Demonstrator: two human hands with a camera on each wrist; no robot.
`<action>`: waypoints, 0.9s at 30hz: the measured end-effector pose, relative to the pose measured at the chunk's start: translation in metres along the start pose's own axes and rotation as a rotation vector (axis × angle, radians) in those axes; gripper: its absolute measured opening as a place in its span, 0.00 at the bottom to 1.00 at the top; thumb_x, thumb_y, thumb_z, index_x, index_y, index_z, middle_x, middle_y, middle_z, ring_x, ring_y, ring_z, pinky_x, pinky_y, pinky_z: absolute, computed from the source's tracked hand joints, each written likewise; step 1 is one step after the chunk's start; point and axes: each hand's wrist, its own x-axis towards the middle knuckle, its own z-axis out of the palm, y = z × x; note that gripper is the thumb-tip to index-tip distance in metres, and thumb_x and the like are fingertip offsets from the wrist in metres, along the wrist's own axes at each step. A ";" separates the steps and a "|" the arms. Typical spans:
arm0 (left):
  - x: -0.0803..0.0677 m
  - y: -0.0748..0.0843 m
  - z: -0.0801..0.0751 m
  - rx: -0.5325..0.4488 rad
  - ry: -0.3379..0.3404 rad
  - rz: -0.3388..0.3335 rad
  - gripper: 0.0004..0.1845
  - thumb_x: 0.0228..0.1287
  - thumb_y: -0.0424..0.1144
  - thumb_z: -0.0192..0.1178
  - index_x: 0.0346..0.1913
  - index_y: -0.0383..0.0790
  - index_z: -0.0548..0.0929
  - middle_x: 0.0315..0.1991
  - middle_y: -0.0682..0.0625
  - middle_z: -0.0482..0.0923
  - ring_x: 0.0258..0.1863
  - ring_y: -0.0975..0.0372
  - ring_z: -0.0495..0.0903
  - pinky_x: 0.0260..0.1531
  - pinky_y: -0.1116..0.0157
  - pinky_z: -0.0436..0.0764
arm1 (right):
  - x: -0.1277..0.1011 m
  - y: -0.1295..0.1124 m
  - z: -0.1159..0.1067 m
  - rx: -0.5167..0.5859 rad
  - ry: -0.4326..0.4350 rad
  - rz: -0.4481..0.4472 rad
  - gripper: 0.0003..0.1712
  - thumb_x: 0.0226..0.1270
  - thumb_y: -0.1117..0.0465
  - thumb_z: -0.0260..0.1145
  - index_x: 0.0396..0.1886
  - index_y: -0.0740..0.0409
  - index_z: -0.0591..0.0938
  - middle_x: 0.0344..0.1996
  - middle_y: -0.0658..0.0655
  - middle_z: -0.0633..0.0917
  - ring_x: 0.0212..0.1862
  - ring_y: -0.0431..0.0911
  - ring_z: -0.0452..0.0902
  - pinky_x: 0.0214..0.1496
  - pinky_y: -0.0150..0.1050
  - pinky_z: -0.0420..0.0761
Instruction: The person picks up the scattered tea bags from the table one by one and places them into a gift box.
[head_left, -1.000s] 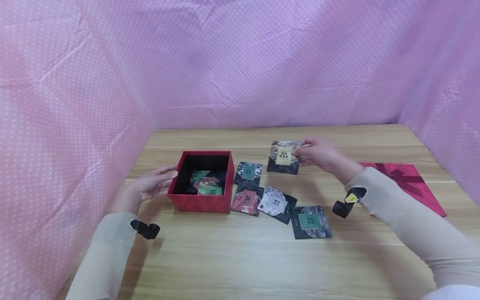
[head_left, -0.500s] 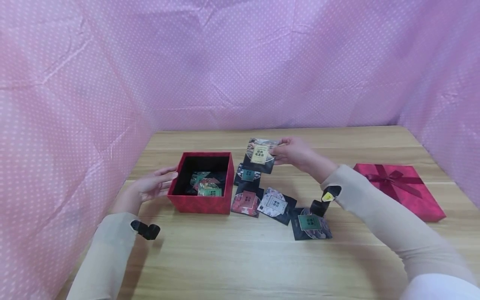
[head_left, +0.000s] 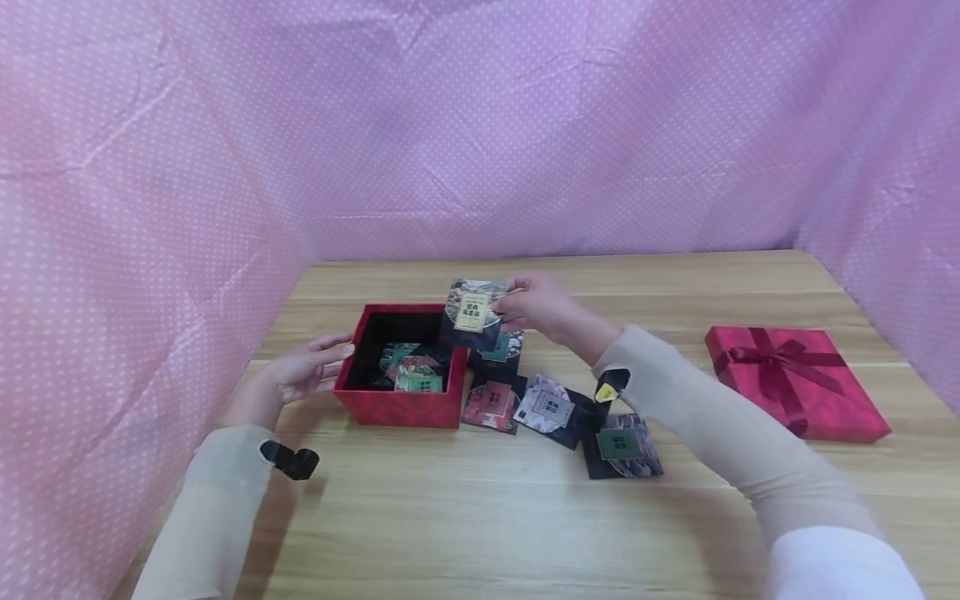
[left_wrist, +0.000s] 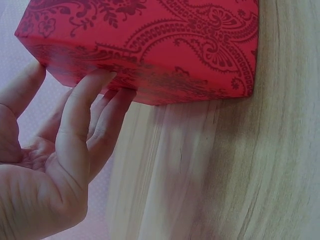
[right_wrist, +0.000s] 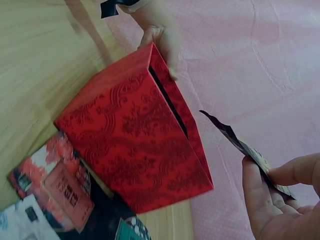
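Note:
A tea sachet with a pale yellow label is pinched between the thumb and fingers of my right hand. It hangs over the right rim of the red box, clear of the rim in the right wrist view. Several sachets lie inside the box, among them one with a green label. My left hand touches the box's left side with extended fingertips; the left wrist view shows these fingers against the patterned wall.
Right of the box lie several more sachets: a red-labelled one, a white floral one, a green-labelled one and another partly covered. A red lid with a bow rests at the right. Pink dotted cloth surrounds the table.
My right hand has carried the yellow-labelled sachet leftward from right of the loose sachets to the box's right rim. The left hand and box have stayed in place.

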 end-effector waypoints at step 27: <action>0.004 -0.003 -0.004 0.004 -0.006 0.013 0.39 0.71 0.41 0.52 0.75 0.40 0.42 0.41 0.61 0.82 0.43 0.68 0.81 0.44 0.68 0.82 | 0.029 -0.002 0.079 -0.060 -0.043 0.019 0.13 0.61 0.78 0.58 0.28 0.61 0.65 0.32 0.62 0.79 0.24 0.43 0.76 0.34 0.37 0.85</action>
